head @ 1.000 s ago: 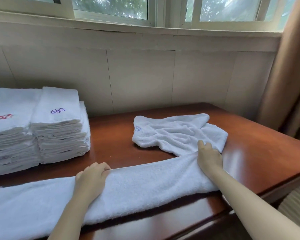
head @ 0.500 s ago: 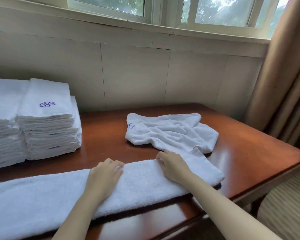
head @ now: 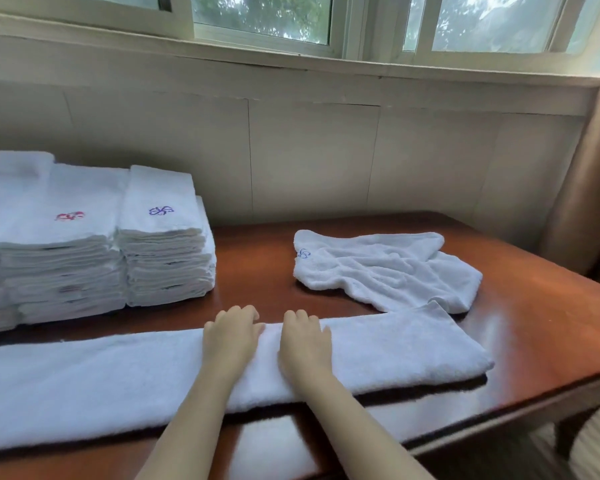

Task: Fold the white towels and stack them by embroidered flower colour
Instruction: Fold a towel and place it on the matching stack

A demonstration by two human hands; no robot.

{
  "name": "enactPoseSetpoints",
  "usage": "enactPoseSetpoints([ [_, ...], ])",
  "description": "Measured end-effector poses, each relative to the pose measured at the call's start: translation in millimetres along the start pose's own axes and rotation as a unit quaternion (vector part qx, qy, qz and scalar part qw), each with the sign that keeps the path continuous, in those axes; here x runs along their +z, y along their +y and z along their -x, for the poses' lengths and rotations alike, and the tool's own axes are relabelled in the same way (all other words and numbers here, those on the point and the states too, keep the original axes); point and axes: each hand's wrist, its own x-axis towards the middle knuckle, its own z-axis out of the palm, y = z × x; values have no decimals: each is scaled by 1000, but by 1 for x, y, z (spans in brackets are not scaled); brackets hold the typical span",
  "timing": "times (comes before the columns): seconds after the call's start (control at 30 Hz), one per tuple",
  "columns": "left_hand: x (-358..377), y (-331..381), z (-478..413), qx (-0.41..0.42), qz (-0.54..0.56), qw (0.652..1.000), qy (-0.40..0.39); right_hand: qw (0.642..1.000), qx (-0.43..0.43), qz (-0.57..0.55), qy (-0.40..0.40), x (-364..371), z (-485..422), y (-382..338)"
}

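We press both palms flat on a long white terry towel [head: 118, 379] folded lengthwise into a thick, nubby band that runs along the near edge of the wooden table [head: 541, 344]. Our left hand [head: 231, 337] and right hand [head: 303, 341] lie side by side near the band's middle, fingers spread loosely and resting on the cloth, clamped on nothing; the fingertips curl just over the band's far edge.

Beyond the band's right end, and touching its far corner, lies a second white towel [head: 388, 271], unfolded and rumpled into soft ridges, with a small blue embroidered flower [head: 303, 253] at its left corner. Beyond the band's left part stand two tall stacks of neatly folded towels, their layered edges facing us: the nearer-to-centre stack [head: 167, 258] carries a blue flower on top, and the stack to its left [head: 59, 268] carries a red one. A further white pile shows at the frame's left edge, partly cut off.

The table is reddish-brown, smooth and glossy, catching window light on its right side. Behind it rises a pale panelled wall [head: 312, 157] under a white-framed window [head: 347, 26] with green foliage outside, and a brown curtain [head: 589, 188] hangs at the right.
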Motion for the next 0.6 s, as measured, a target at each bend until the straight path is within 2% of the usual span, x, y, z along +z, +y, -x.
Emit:
enactPoseSetpoints([
  [0.13,-43,-69,13,-143,-29,988,39,997,80,14,-11,-4,-7,-11],
  [0.2,-61,-104,30,-247,-21,966,72,992,116,15,-38,-4,-9,-25],
  [0.27,-72,-130,50,-342,-1,934,101,993,109,26,-46,2,-5,-39],
  [0.33,-77,-151,63,-410,18,905,109,997,66,17,-44,9,-2,-54],
  [0.5,-88,-192,84,-523,106,830,162,986,-145,-15,-80,32,16,-96],
  [0.6,-83,-208,91,-513,77,842,146,980,-163,-24,-111,42,17,-101],
])
